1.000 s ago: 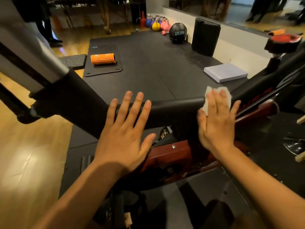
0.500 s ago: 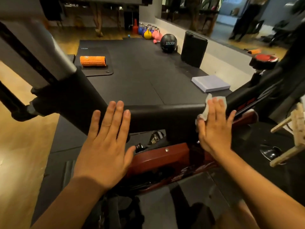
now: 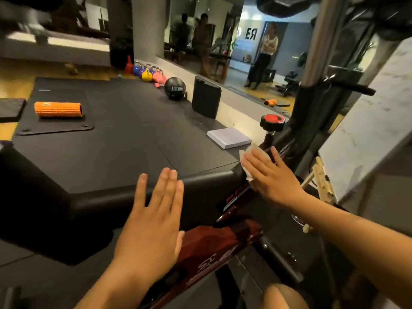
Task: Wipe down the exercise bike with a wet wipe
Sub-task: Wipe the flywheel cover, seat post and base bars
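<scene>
Head view: the wet wipe lies right of centre in the frame, pressed flat against the exercise bike where the right end of the black padded bar meets the sloping frame below the red-capped knob. The right hand covers most of the wipe. Its fingers are straight and together, pressing and not gripping; only the upper and left edges of the wipe show past them.

The left hand sits at lower centre, released, holding nothing. Its fingertips overlap the bar and its palm lies over the red frame member; actual contact cannot be confirmed.

Change over the last second:
- The left fingers, previously spread, are now closed together.
- The wipe has stayed at the bar's right end, edging toward the knob post.
- The camera has tilted upward, bringing the mirror wall into the upper frame.

Judgement: wiping is in progress at this junction. The knob, the red frame and the remaining bar length likely remain to be covered.

Surroundings: a white pad rests on the black floor mat just beyond the wipe. An orange foam roller lies at left, a black medicine ball and coloured kettlebells at upper centre.
</scene>
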